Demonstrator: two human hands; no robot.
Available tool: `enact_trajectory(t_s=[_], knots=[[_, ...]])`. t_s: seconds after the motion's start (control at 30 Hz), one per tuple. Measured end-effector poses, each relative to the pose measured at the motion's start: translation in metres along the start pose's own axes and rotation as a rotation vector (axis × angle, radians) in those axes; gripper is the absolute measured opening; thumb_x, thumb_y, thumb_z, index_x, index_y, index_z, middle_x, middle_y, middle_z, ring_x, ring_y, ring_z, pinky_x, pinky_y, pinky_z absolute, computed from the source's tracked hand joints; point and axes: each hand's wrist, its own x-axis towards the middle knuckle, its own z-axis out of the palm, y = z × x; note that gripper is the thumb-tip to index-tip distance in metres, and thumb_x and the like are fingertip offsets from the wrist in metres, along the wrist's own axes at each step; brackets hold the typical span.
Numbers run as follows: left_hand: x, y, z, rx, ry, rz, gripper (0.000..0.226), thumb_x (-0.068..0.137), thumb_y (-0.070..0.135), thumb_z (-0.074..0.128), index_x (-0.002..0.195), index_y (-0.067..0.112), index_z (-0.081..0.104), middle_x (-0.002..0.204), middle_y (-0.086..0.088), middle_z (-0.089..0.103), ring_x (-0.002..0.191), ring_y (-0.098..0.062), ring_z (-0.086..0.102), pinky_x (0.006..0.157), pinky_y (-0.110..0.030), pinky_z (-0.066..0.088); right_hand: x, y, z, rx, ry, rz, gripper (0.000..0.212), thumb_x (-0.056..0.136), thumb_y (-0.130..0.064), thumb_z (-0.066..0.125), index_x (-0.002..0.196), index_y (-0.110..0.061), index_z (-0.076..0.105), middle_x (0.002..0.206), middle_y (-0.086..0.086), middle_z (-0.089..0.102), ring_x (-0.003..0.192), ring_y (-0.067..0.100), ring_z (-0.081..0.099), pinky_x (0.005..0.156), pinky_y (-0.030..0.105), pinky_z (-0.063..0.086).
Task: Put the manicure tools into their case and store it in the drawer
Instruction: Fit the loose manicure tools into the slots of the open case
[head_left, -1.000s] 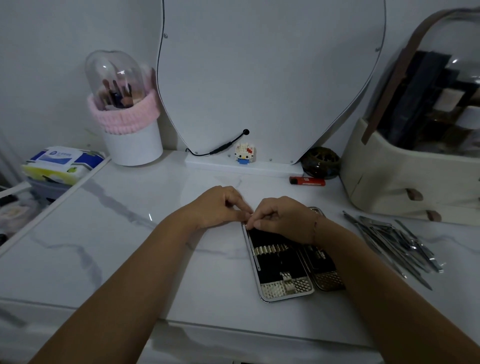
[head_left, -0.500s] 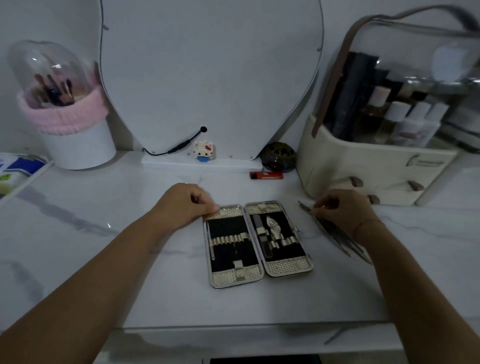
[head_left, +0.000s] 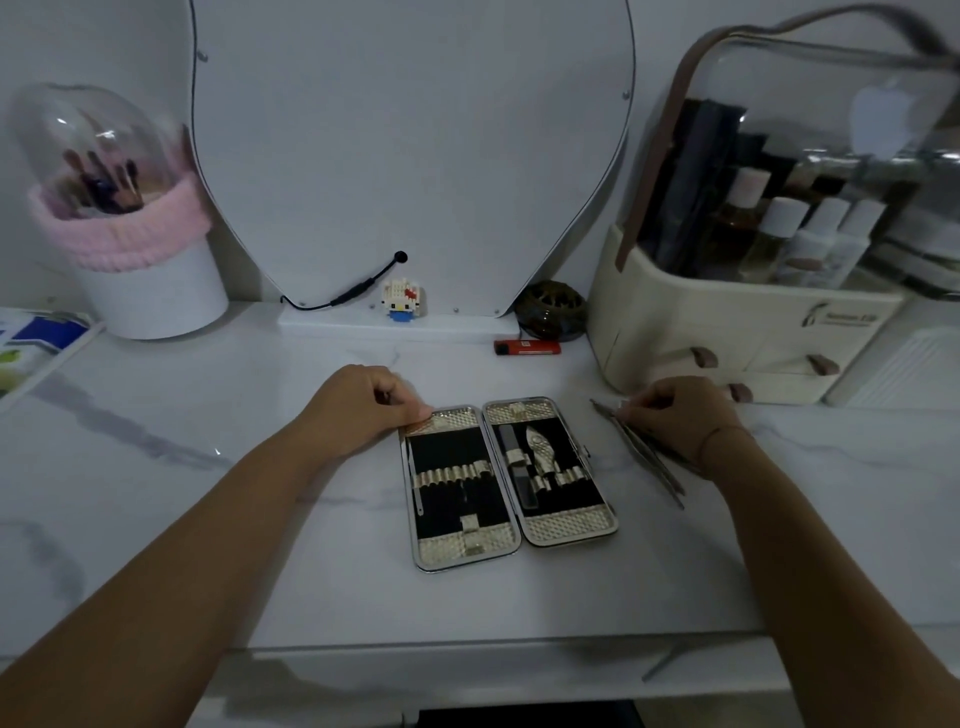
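Clock centred on the case (head_left: 509, 483), which lies open; 12 points away from the person.

- 6 o'clock: bare marble table (head_left: 260, 493) down to the front edge, an open lane between the two forearms.
- 9 o'clock: left hand (head_left: 363, 402) curled at the case's far-left corner, forearm trailing back towards 7. Beyond it, wide bare top out to the brush holder (head_left: 156, 296) at 10.
- 12 o'clock: short free strip, then the lighter (head_left: 527, 347), toy figure (head_left: 402, 300) and mirror (head_left: 410, 156) base close it off.
- 1 to 2 o'clock: cosmetic organizer (head_left: 727, 322) walls that side.
- 3 o'clock: loose metal tools (head_left: 649, 462) just beside the case, right hand (head_left: 680, 415) curled on their far ends. Only a thin gap between tools and case.
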Motion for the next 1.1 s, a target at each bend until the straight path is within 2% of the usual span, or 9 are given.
enact_trajectory(t_s=[0.17,0.23,0.3,0.4,0.53,0.67,0.83,1.0,1.1], knots=[[0.0,0.001,0.0,-0.015,-0.021,-0.004,0.017,0.071,0.022,0.079,0.058,0.027,0.069,0.068,0.015,0.07,0.065,0.0,0.061,0.066,-0.019,0.045,0.004,-0.005,-0.013,0.015,0.02,0.011,0.017,0.08,-0.026,0.068,0.07,-0.012,0.066,0.067,-0.003,0.053,0.062,0.011,0.048,0.066,0.022,0.036],[0.0,0.0,-0.001,-0.023,-0.022,-0.002,0.016,0.071,0.021,0.079,0.059,0.025,0.07,0.069,0.014,0.071,0.065,-0.001,0.061,0.065,-0.017,0.046,0.009,-0.008,-0.017,0.123,0.054,-0.009,0.018,0.078,-0.022,0.07,0.063,-0.015,0.064,0.051,-0.006,0.056,0.049,0.008,0.049,0.063,0.026,0.039],[0.001,0.0,0.0,-0.032,-0.025,0.001,0.014,0.072,0.02,0.078,0.061,0.022,0.07,0.069,0.014,0.071,0.064,0.001,0.062,0.063,-0.014,0.045,0.013,-0.017,-0.017,0.307,0.045,-0.009,0.012,0.077,-0.02,0.071,0.066,-0.019,0.066,0.04,-0.007,0.058,0.037,0.001,0.048,0.052,0.022,0.044],[0.002,-0.002,0.0,-0.042,-0.03,0.007,0.013,0.072,0.017,0.078,0.063,0.023,0.071,0.068,0.014,0.071,0.065,0.001,0.063,0.067,-0.016,0.046,0.018,-0.04,-0.005,0.551,-0.064,-0.006,0.003,0.079,-0.015,0.069,0.081,-0.013,0.069,0.046,-0.007,0.064,0.039,0.0,0.052,0.046,0.011,0.047],[0.003,-0.005,-0.002,-0.04,-0.035,0.014,0.014,0.072,0.018,0.078,0.064,0.028,0.074,0.073,0.01,0.073,0.072,-0.008,0.066,0.077,-0.027,0.051,0.024,-0.073,0.028,0.709,-0.201,-0.005,0.008,0.081,-0.009,0.065,0.087,-0.005,0.068,0.053,-0.005,0.063,0.043,0.001,0.053,0.047,0.012,0.049],[0.004,-0.005,-0.001,-0.03,-0.034,0.023,0.015,0.072,0.019,0.078,0.064,0.029,0.073,0.073,0.009,0.073,0.073,-0.009,0.065,0.076,-0.027,0.05,0.032,-0.093,0.059,0.759,-0.251,-0.046,0.005,0.083,-0.004,0.063,0.079,-0.005,0.066,0.061,0.005,0.062,0.043,0.003,0.052,0.046,0.013,0.049],[0.004,-0.002,-0.001,-0.02,-0.043,0.043,0.019,0.074,0.018,0.077,0.063,0.032,0.07,0.068,0.019,0.07,0.066,0.002,0.062,0.067,-0.01,0.046,0.048,-0.102,0.079,0.772,-0.286,0.01,0.009,0.084,-0.002,0.061,0.075,-0.005,0.063,0.065,0.009,0.06,0.047,0.008,0.051,0.045,0.014,0.048],[0.004,-0.003,-0.002,-0.029,-0.039,0.053,0.015,0.074,0.017,0.077,0.066,0.029,0.072,0.068,0.014,0.071,0.066,0.002,0.062,0.068,-0.009,0.047,0.058,-0.103,0.088,0.737,-0.308,0.032,0.006,0.084,-0.002,0.061,0.086,0.003,0.064,0.069,0.01,0.06,0.054,0.011,0.052,0.049,0.016,0.051],[0.005,-0.005,-0.002,-0.024,-0.038,0.055,0.013,0.073,0.018,0.077,0.067,0.029,0.072,0.068,0.014,0.071,0.067,0.001,0.063,0.068,-0.01,0.047,0.056,-0.101,0.092,0.658,-0.345,-0.014,0.007,0.082,-0.001,0.063,0.088,0.002,0.065,0.064,0.007,0.061,0.049,0.008,0.053,0.048,0.015,0.048]])
